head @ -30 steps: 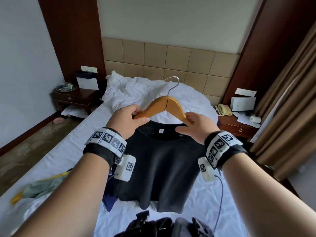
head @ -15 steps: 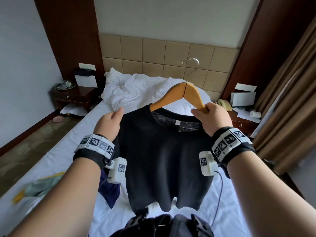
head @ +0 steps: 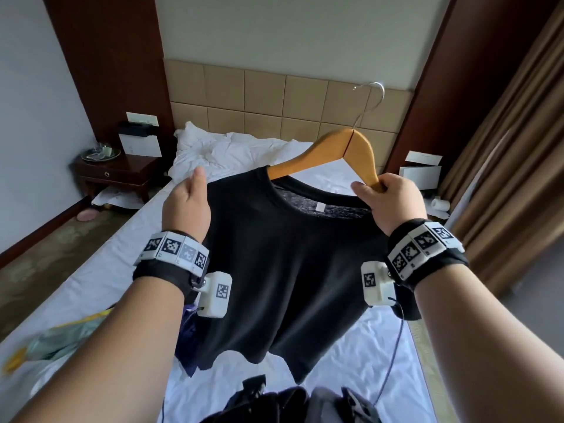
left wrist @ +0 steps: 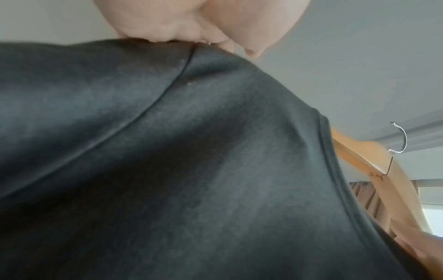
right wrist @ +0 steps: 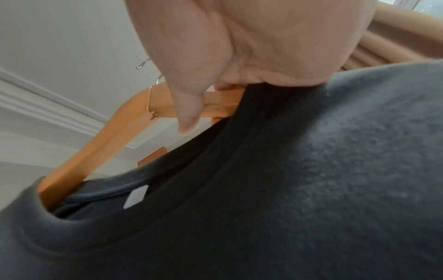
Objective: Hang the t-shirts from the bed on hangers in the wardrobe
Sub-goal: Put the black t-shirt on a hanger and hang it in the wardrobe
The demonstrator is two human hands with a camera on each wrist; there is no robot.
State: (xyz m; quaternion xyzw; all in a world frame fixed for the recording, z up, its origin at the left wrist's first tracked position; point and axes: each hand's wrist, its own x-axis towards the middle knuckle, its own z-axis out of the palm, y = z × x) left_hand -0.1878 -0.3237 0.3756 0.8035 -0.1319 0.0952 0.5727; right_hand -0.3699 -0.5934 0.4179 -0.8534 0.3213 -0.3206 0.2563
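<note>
A black t-shirt (head: pixel 283 264) hangs in the air above the bed on a wooden hanger (head: pixel 345 151) with a metal hook. The hanger's left arm is inside the collar; its right arm shows bare above the collar. My left hand (head: pixel 189 203) holds the shirt's left shoulder (left wrist: pixel 167 79) with fingers curled over the seam. My right hand (head: pixel 387 199) grips the hanger's right arm (right wrist: pixel 215 106) together with the collar edge (right wrist: pixel 251 132). The hanger (left wrist: pixel 374 163) also shows beside the collar in the left wrist view.
The white bed (head: pixel 351 346) lies below, with a crumpled duvet (head: pixel 232 154) at the headboard. More clothes lie at the near left: a dark blue garment (head: pixel 189 331) and a green-yellow one (head: pixel 55 343). Nightstands (head: pixel 119 172) flank the bed; curtains (head: pixel 512 148) hang on the right.
The shirt and hanger have risen off the bed and shifted right. My left hand left the hanger's arm and now holds the shirt's left shoulder; the collar slid over that arm.
</note>
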